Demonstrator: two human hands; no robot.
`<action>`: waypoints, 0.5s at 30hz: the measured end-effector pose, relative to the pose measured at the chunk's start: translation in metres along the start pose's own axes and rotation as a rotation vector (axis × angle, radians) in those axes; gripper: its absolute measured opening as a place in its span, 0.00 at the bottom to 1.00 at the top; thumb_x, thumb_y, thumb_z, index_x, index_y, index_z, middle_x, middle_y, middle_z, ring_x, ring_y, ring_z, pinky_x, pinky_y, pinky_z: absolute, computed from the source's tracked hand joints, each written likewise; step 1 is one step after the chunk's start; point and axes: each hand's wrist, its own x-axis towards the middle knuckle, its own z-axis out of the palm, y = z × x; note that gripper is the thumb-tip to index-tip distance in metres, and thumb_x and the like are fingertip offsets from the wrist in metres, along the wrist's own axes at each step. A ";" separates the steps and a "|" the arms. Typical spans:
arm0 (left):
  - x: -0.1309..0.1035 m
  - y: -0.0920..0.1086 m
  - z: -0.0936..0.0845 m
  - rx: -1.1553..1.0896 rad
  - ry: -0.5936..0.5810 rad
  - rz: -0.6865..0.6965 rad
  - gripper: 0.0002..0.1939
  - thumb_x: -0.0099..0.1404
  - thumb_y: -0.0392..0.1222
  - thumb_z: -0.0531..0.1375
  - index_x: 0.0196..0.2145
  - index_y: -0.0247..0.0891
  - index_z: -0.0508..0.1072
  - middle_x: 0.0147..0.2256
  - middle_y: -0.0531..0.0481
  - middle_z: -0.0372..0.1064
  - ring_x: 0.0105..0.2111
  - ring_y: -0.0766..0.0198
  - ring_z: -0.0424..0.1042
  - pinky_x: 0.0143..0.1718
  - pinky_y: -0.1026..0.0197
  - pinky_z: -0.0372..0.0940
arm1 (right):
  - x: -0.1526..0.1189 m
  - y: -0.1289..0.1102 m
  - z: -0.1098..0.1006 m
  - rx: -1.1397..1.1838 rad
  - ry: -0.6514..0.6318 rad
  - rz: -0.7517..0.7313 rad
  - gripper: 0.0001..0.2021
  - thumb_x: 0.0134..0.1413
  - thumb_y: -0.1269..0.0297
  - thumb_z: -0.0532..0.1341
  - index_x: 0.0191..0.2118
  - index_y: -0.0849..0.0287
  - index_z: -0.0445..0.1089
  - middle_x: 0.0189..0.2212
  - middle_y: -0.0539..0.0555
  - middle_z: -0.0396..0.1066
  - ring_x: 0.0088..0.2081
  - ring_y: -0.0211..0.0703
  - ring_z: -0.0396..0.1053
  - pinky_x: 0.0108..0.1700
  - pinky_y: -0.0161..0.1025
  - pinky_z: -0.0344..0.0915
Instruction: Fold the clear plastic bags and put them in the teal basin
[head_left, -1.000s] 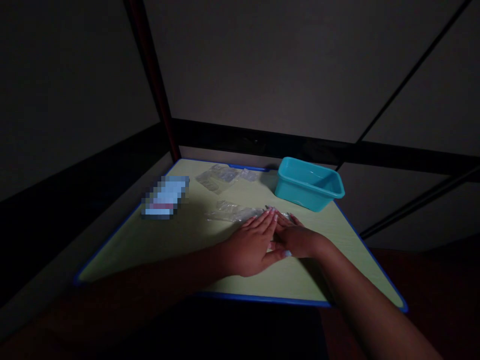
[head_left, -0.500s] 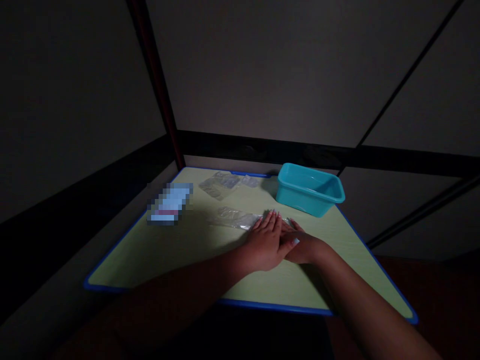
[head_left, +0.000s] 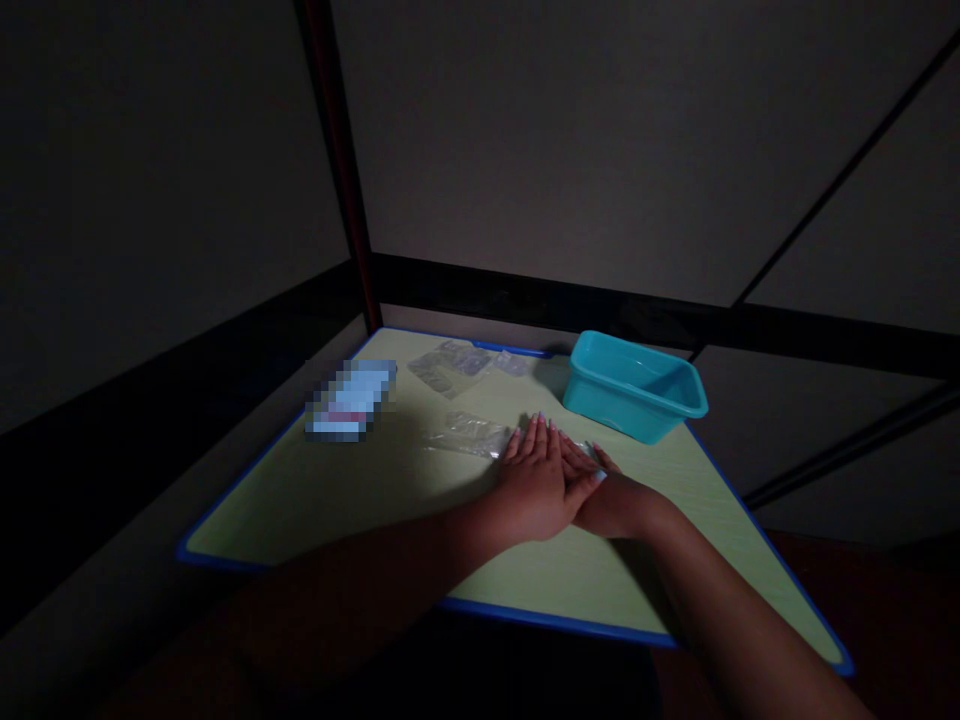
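Observation:
A clear plastic bag (head_left: 469, 435) lies flat on the table, its right part covered by my hands. My left hand (head_left: 536, 490) rests over my right hand (head_left: 611, 502), fingers stretched out and pointing away from me. Beneath it, my right hand lies flat on the right end of the bag, its fingers partly hidden. Both hands are open and press down without gripping anything. A bit of shiny plastic shows between the fingers of the right hand.
The pale yellow table (head_left: 315, 510) has a blue rim. More clear plastic bags (head_left: 450, 367) lie near its far edge. A turquoise plastic basin (head_left: 630, 395) stands at the back right. A phone-like blurred rectangle (head_left: 356, 400) is on the left. Walls stand behind and at left.
The camera view has turned slightly, so the table and basin appear a little further right. Both hands stay stacked on the plastic bag, with hardly any movement visible.

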 end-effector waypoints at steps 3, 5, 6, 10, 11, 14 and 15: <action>0.002 0.000 -0.004 -0.019 -0.009 -0.006 0.43 0.65 0.62 0.29 0.63 0.20 0.43 0.64 0.34 0.35 0.64 0.51 0.32 0.62 0.48 0.39 | 0.000 0.000 0.002 -0.031 0.020 -0.014 0.39 0.56 0.53 0.48 0.66 0.57 0.23 0.66 0.55 0.21 0.65 0.55 0.28 0.61 0.61 0.36; 0.003 0.000 -0.004 -0.045 -0.033 0.005 0.44 0.65 0.62 0.28 0.63 0.19 0.43 0.64 0.34 0.36 0.64 0.51 0.32 0.62 0.49 0.38 | 0.000 -0.001 0.001 -0.033 0.008 -0.009 0.39 0.55 0.54 0.48 0.66 0.58 0.25 0.66 0.56 0.22 0.65 0.55 0.28 0.61 0.61 0.36; 0.003 0.000 -0.004 -0.053 -0.043 0.010 0.44 0.65 0.62 0.28 0.63 0.19 0.43 0.64 0.34 0.36 0.64 0.51 0.32 0.63 0.49 0.38 | 0.000 -0.001 0.000 -0.030 -0.004 -0.003 0.39 0.55 0.54 0.48 0.66 0.59 0.26 0.66 0.56 0.23 0.65 0.54 0.28 0.61 0.60 0.35; 0.002 -0.001 0.001 -0.053 -0.049 0.000 0.45 0.64 0.63 0.28 0.63 0.19 0.44 0.64 0.31 0.38 0.64 0.48 0.35 0.62 0.47 0.38 | -0.002 -0.002 -0.003 -0.016 -0.019 0.002 0.38 0.55 0.54 0.48 0.66 0.59 0.28 0.66 0.58 0.24 0.65 0.54 0.29 0.61 0.61 0.37; 0.002 -0.001 0.002 -0.049 -0.048 -0.011 0.45 0.64 0.64 0.28 0.63 0.19 0.44 0.63 0.30 0.39 0.64 0.48 0.36 0.62 0.46 0.39 | -0.002 -0.002 -0.004 -0.014 -0.021 0.000 0.38 0.55 0.54 0.48 0.66 0.59 0.28 0.65 0.58 0.25 0.65 0.54 0.29 0.61 0.61 0.37; 0.001 -0.001 0.004 -0.037 -0.041 -0.032 0.46 0.64 0.64 0.29 0.63 0.20 0.45 0.63 0.30 0.40 0.64 0.46 0.37 0.61 0.45 0.40 | -0.003 -0.003 -0.006 -0.002 -0.045 0.002 0.38 0.56 0.54 0.47 0.66 0.59 0.29 0.65 0.58 0.25 0.65 0.54 0.29 0.61 0.61 0.37; 0.001 -0.002 0.005 -0.031 -0.037 -0.036 0.46 0.64 0.65 0.29 0.63 0.21 0.45 0.63 0.31 0.40 0.64 0.46 0.36 0.61 0.45 0.40 | -0.003 -0.004 -0.007 0.006 -0.053 0.009 0.38 0.56 0.53 0.47 0.66 0.59 0.29 0.65 0.58 0.25 0.65 0.54 0.29 0.61 0.60 0.37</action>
